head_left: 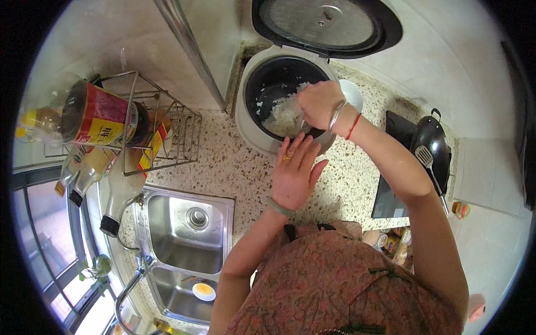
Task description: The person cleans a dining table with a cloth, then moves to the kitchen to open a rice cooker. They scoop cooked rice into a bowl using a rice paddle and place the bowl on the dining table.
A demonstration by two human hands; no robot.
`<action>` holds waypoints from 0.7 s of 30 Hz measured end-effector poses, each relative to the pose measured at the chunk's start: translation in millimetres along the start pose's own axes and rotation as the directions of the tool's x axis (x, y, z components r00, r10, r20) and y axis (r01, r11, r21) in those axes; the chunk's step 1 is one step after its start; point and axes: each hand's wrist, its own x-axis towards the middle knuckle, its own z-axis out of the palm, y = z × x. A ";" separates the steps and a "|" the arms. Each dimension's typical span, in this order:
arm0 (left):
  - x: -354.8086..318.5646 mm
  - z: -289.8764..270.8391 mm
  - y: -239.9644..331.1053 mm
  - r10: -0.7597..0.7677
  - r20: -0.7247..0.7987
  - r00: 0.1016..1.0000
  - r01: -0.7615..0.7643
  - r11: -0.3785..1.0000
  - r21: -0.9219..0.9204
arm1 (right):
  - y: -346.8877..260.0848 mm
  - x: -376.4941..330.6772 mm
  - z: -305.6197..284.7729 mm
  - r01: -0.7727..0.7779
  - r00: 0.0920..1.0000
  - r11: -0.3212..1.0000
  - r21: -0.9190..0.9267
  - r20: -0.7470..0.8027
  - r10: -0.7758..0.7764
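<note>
White cooked rice [283, 116] lies in the dark inner pot [262, 84] of a white rice cooker [244, 120] with its lid [324, 22] raised. My right hand [324, 106] is closed in a fist over the right side of the pot, gripping a utensil. Only a small pale, shiny part of that utensil shows below the fist, by the rice, so its exact kind is hidden. My left hand [296, 173] lies with fingers stretched out against the cooker's front rim, with its fingertips close to the pot's edge. A white bowl [352, 95] stands just right of the cooker, partly behind my right hand.
Left of the cooker, a wire rack [181, 139] holds jars and bottles [103, 114]. A two-basin steel sink [190, 234] with a faucet [125, 290] sits at the lower left. At right, a black wok [432, 137] with a slotted turner [425, 158] stands on a dark cooktop [391, 192].
</note>
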 end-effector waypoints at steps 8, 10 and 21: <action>0.5 -4.2 5.1 0.052 -0.018 0.998 -0.053 0.998 -0.032 | -1.3 -26.3 39.2 -0.272 0.946 0.922 0.276 -0.098 0.309; -0.6 -6.0 9.0 0.049 -0.017 0.999 -0.050 0.997 -0.061 | -10.5 -40.5 44.2 -0.285 0.936 0.924 0.253 -0.131 0.325; -19.1 8.6 70.4 -0.380 0.190 0.905 0.320 0.315 -0.894 | -18.2 -158.3 71.8 0.313 0.692 0.283 0.907 -0.422 0.586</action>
